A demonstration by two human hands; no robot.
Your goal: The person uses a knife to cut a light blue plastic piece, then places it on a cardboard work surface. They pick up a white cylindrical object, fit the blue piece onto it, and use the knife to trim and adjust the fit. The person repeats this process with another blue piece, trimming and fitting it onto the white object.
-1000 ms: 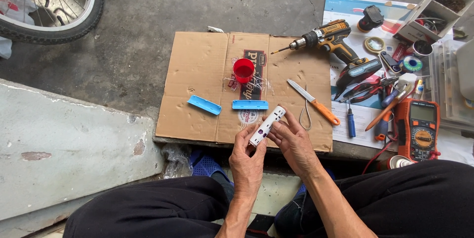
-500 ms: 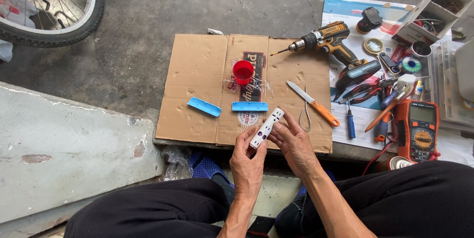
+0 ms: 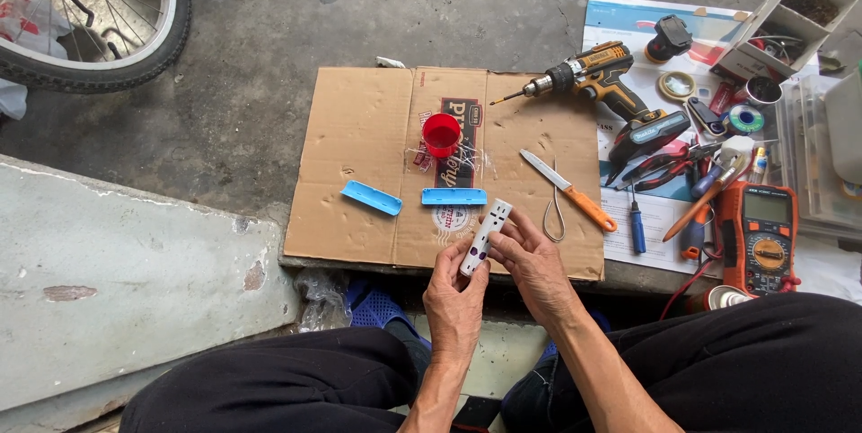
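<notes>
Bicycle wheel (image 3: 99, 29) at 10 o'clock, on grey concrete. Pale concrete slab (image 3: 117, 289) at 8 o'clock.

Flattened cardboard sheet (image 3: 359, 141) at centre, brown, with a dark printed label panel near its middle. On it, left to right: blue plastic strip (image 3: 371, 198) lying aslant; red cup (image 3: 441, 134) at 12 o'clock of the hands, standing on the label; second blue plastic strip (image 3: 453, 196) lying level just below the cup; orange-handled knife (image 3: 568, 191); thin wire loop (image 3: 555, 210) beside the knife.

Left hand (image 3: 456, 300) at 6 o'clock, fingers curled, thumb and fingertips pinching the lower end of a white socket strip (image 3: 485, 236). The strip is held tilted, upper end toward 1 o'clock, just above the near edge of the cardboard. Right hand (image 3: 532, 264) just beside it, fingers half bent, tips touching the strip's upper right side.

At 2 o'clock: cordless drill (image 3: 603, 83), yellow and black, partly on a printed paper sheet (image 3: 620, 20) with a blue band. Right of it pliers, screwdrivers, tape rolls in a heap. White open box (image 3: 790, 16) at 1 o'clock. Orange multimeter (image 3: 759, 236) at 3 o'clock.
</notes>
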